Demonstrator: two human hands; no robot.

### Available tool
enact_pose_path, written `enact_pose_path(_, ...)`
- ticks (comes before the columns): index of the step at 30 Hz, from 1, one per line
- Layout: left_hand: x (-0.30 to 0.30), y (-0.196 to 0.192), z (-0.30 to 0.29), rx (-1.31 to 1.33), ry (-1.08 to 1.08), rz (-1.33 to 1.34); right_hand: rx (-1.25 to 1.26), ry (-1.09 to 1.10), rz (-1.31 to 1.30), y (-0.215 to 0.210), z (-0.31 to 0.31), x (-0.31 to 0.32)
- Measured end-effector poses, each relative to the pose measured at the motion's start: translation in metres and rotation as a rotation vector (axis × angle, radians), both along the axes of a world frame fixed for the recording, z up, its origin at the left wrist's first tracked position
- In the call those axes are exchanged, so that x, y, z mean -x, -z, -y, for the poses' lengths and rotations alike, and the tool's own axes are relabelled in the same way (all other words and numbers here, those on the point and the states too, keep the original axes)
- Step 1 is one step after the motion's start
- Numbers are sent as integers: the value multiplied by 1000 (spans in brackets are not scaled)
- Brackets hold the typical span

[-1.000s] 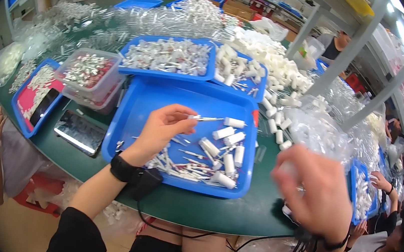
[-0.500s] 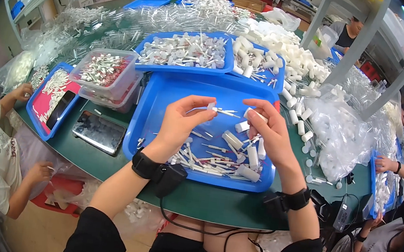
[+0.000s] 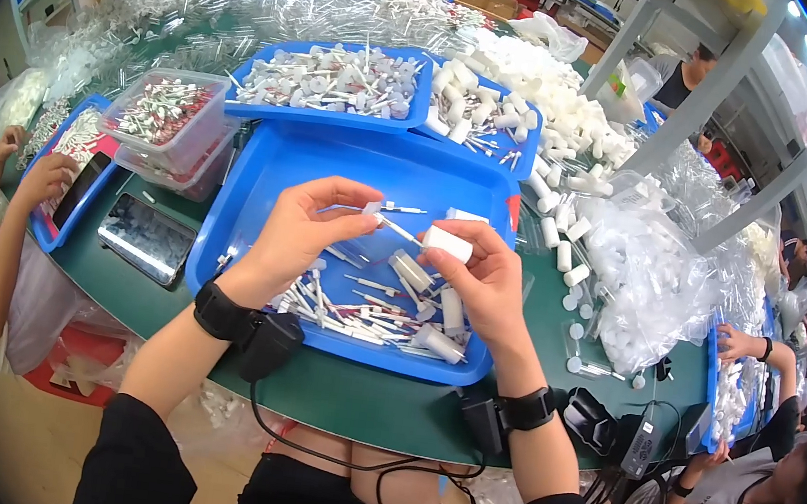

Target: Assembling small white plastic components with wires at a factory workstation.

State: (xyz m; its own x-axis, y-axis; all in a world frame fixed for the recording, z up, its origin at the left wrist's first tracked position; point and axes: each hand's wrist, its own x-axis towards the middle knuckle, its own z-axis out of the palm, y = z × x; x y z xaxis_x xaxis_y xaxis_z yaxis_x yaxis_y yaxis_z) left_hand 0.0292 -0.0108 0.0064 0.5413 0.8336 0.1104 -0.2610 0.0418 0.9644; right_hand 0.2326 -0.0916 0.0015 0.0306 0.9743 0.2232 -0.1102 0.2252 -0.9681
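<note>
My left hand [image 3: 311,226] is closed in a pinch on the translucent end piece of a thin white stick [image 3: 398,228]. The stick slants down to the right. In my right hand [image 3: 483,280], thumb and fingers grip a short white cylinder [image 3: 449,246]. The stick's free tip reaches the cylinder's left end; whether it is inside I cannot tell. Both hands are above a blue tray [image 3: 279,158]. Thin white sticks [image 3: 345,320], some with red parts, lie in it beside translucent-ended white cylinders [image 3: 411,273].
Behind stand a blue tray [image 3: 241,96] of capped sticks and another [image 3: 529,152] with white cylinders. Stacked clear boxes [image 3: 177,124] and a phone [image 3: 148,238] are at left. A plastic bag [image 3: 638,271] lies right, near a metal post [image 3: 682,115]. Co-workers sit on both sides.
My hands have come closer together. The stick has tilted downward to the right, and the white cylinder in my right hand now meets its tip. The whole view has shifted a little.
</note>
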Motion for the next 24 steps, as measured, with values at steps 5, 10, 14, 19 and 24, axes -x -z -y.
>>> enact_pose_path(5,1,-1,1,17,-3,-9,10,39,4,-2,2,1)
enact_pose_path(10,0,0,-1,-11,-19,-20,-1,32,14,-3,3,0)
enact_pose_path(14,0,0,-1,-26,-30,-20,14,22,41,-3,2,0)
enact_pose_path(19,0,0,0,-56,-55,7,6,32,45,-1,0,0)
enact_pose_path(24,0,-1,2,-44,-53,17,22,21,102,-2,1,-1)
